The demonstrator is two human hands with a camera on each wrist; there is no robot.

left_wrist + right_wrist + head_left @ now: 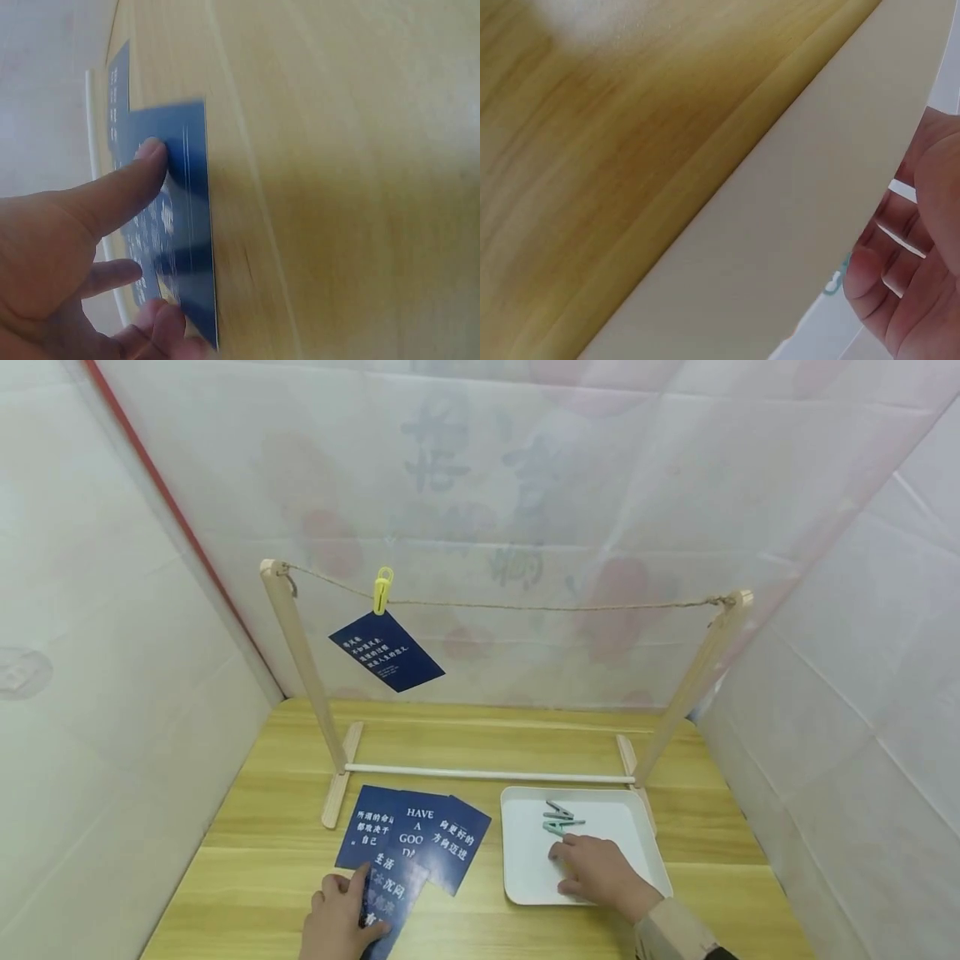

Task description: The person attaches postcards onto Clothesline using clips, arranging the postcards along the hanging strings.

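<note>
My left hand (371, 900) lies at the near edge of several dark blue cards (450, 843) fanned out on the wooden table (255, 860). It pinches the nearest blue card (191, 187), thumb (150, 150) on top and fingers curled at its near edge. My right hand (561, 868) rests inside a white tray (525, 877), fingers loosely bent and holding nothing. Its fingertips are just short of a few grey and green clothespins (558, 820). The right wrist view shows the tray wall (780, 247), the fingers (885, 285) and a sliver of green clothespin (834, 283).
Behind the cards and tray stands a wooden rack (300, 660) with a white crossbar (480, 773) and a string (540, 607) across its top. A yellow clip (382, 589) pins one blue card (386, 652) to the string. White sheeting walls in the table on three sides.
</note>
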